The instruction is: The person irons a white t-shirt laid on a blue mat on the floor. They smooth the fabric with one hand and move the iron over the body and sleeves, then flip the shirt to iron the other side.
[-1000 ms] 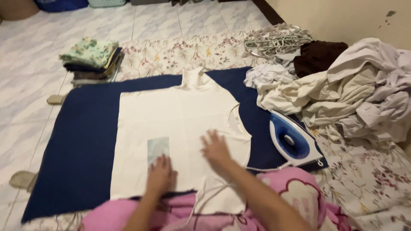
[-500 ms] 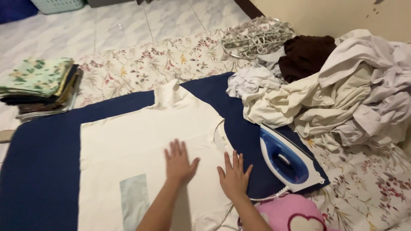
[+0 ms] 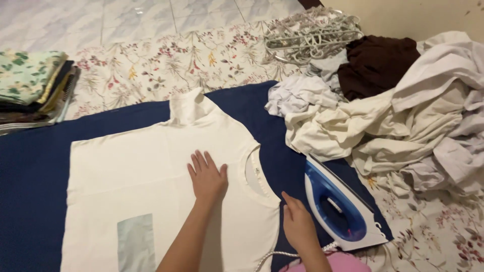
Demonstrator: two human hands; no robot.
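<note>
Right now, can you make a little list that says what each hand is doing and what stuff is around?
left hand: flat on the white shirt, fingers spread
right hand: at the shirt's shoulder edge, beside the iron, not holding it
shirt: spread flat on the blue blanket, pale patch near the hem
iron: blue and white, lying on the blanket to the right
clothes pile: crumpled, right side
folded stack: far left
hangers: top, near the wall

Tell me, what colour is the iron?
The iron is blue and white, seen in the head view.
</note>
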